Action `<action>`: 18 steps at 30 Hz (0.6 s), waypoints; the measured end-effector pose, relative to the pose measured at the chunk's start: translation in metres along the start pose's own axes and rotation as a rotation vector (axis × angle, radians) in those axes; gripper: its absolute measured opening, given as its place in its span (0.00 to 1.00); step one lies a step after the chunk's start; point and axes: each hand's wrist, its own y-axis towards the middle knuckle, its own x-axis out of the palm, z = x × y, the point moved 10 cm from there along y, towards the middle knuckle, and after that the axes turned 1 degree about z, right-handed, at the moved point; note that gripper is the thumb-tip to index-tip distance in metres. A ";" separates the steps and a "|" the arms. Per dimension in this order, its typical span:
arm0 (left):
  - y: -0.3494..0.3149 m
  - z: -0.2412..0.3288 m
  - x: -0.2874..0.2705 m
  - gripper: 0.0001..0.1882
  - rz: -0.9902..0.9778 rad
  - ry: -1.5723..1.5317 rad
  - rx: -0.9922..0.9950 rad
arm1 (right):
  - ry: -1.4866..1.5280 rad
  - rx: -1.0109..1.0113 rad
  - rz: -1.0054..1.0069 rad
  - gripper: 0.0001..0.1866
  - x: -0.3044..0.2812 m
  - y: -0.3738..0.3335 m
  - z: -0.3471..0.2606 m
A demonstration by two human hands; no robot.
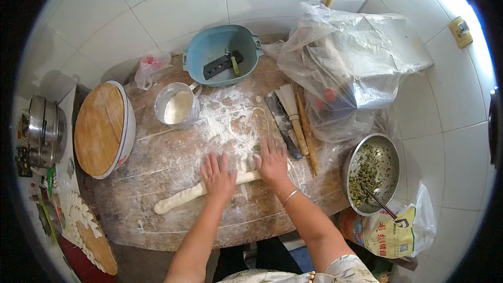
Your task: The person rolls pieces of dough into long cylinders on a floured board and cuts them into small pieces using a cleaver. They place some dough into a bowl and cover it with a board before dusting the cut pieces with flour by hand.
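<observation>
A long rope of pale dough [181, 198] runs slantwise across the floured wooden table [157, 152]. Flat on its middle lies my left hand [218, 176], fingers stretched out and apart. My right hand [273, 162], with a bracelet on the wrist, rests palm down over the dough's right end, its fingers also extended. Neither hand grips anything. Loose white flour [225, 118] is spread beyond my fingertips. To the right of my right hand lie a dark-bladed knife [283, 126], a pale brush with a wooden handle [296, 126] and a thin rolling pin [307, 135].
A flour cup [160, 109] and blue basin [194, 57] stand at the back. Left is a wood-lidded basin [99, 126]; lower left, a board with white pieces [97, 243]. On the right are a plastic-covered bundle [356, 63], metal filling bowl [390, 186] and printed bag [390, 236].
</observation>
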 end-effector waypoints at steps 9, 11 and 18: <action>-0.058 -0.002 0.008 0.30 -0.018 -0.036 0.172 | -0.068 0.473 0.201 0.29 -0.054 -0.107 0.119; -0.061 0.000 0.007 0.30 -0.009 -0.047 0.153 | -0.027 0.466 0.100 0.27 -0.047 -0.107 0.139; -0.061 -0.001 0.005 0.32 -0.042 -0.040 0.150 | 0.010 0.440 0.039 0.22 -0.045 -0.030 0.167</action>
